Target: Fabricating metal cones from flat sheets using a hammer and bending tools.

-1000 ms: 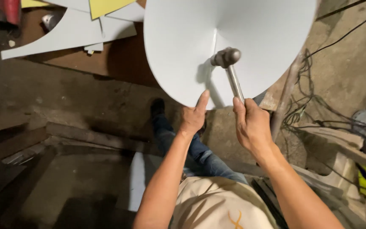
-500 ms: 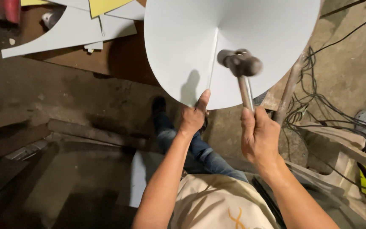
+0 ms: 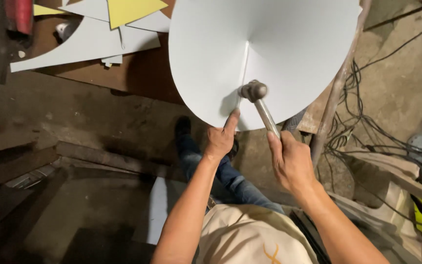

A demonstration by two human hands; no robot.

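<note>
The right hand (image 3: 291, 164) is wrapped tight around the handle of a hammer (image 3: 260, 105), whose metal head rests right on the seam of the pale grey sheet-metal cone (image 3: 269, 44). The handle slants down and to the right from that seam toward the fist. The left hand (image 3: 221, 139) pinches the cone's near edge just left of the seam, thumb pressed on top, closer to the seam than the right.

No package, label, sign or screen is showing anywhere around the hands, as far as this dim view is letting me tell.
</note>
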